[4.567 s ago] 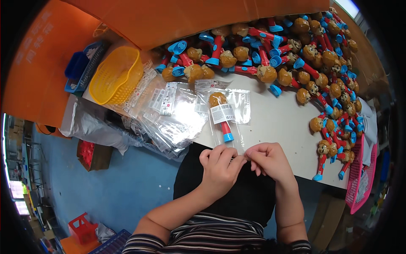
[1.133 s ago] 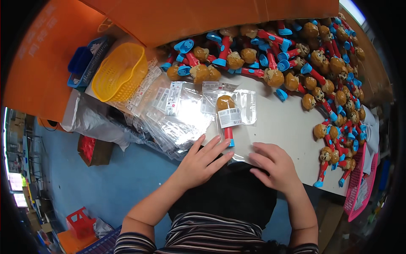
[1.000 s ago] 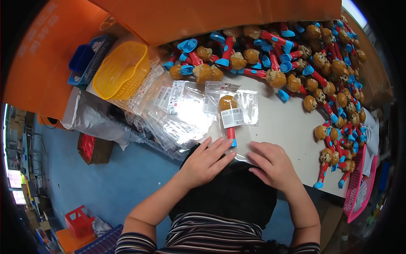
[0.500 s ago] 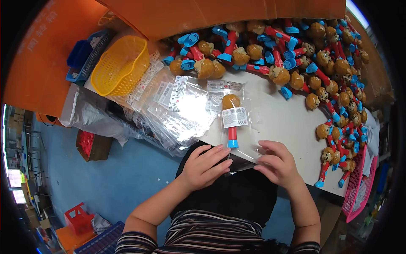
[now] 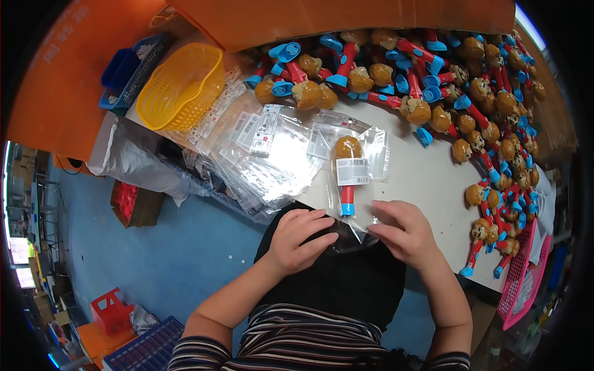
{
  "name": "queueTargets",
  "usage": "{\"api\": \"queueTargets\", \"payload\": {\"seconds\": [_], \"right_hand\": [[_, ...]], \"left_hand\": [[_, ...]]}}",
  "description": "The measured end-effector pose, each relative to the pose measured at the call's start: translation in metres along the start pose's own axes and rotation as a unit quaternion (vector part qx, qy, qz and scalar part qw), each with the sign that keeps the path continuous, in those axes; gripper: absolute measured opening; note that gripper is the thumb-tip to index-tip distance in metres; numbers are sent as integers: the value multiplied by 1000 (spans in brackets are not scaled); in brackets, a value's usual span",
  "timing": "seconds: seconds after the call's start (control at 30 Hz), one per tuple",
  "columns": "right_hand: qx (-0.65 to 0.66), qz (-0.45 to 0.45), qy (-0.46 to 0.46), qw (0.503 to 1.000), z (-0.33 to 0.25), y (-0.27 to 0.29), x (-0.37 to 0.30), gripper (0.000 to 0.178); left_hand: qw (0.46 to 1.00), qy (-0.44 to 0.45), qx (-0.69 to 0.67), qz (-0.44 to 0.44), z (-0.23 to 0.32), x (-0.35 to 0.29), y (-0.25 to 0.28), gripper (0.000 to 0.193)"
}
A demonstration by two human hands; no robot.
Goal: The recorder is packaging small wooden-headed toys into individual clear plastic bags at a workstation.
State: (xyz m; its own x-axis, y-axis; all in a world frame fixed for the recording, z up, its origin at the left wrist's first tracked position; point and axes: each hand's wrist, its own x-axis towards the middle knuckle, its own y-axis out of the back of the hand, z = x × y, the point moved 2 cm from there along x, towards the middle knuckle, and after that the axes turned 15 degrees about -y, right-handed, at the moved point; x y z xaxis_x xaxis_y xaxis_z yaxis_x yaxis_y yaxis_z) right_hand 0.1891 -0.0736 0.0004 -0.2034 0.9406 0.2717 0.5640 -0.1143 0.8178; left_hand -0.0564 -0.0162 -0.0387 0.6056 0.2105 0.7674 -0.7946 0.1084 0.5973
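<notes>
A clear plastic bag (image 5: 375, 162) lies at the table's front edge with a toy (image 5: 348, 148) inside. The toy has a glossy brown round head, a red shaft and a blue foot, with a white printed label (image 5: 352, 172) across it. The bag's lower flap sticks up, creased, between my hands. My left hand (image 5: 302, 240) is left of that flap, fingers stretched and apart. My right hand (image 5: 405, 232) is at the flap's right side, thumb and forefinger spread apart beside the film; whether they touch it is hard to see.
Several similar toys (image 5: 414, 110) are heaped along the back and right of the table (image 5: 427, 179). Flat clear bags (image 5: 263, 176) are piled at left, beside a yellow basket (image 5: 179, 93) and a blue basket (image 5: 130, 80). A pink basket (image 5: 520, 278) hangs at the right edge.
The bagged toy has shifted slightly right in the view. Its lower flap, flatter before, now stands up creased, and my right thumb and forefinger have shifted slightly left.
</notes>
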Motion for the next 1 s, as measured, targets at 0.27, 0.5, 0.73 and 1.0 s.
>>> {"api": "queueTargets", "payload": {"seconds": [0.27,0.5,0.73,1.0], "right_hand": [[135,-31,-155,978,1,2,-1,14],[296,-88,-315,897,-9,8,-2,7],[439,-138,-467,755,-11,5,-3,15],[476,-113,-503,712,-7,-4,-9,12]], "left_hand": [[987,122,-107,-11,-2,-4,6,20],[905,300,-301,27,5,6,7,5],[777,436,-436,126,13,4,-1,4],[708,498,-473,165,10,0,-9,8]]}}
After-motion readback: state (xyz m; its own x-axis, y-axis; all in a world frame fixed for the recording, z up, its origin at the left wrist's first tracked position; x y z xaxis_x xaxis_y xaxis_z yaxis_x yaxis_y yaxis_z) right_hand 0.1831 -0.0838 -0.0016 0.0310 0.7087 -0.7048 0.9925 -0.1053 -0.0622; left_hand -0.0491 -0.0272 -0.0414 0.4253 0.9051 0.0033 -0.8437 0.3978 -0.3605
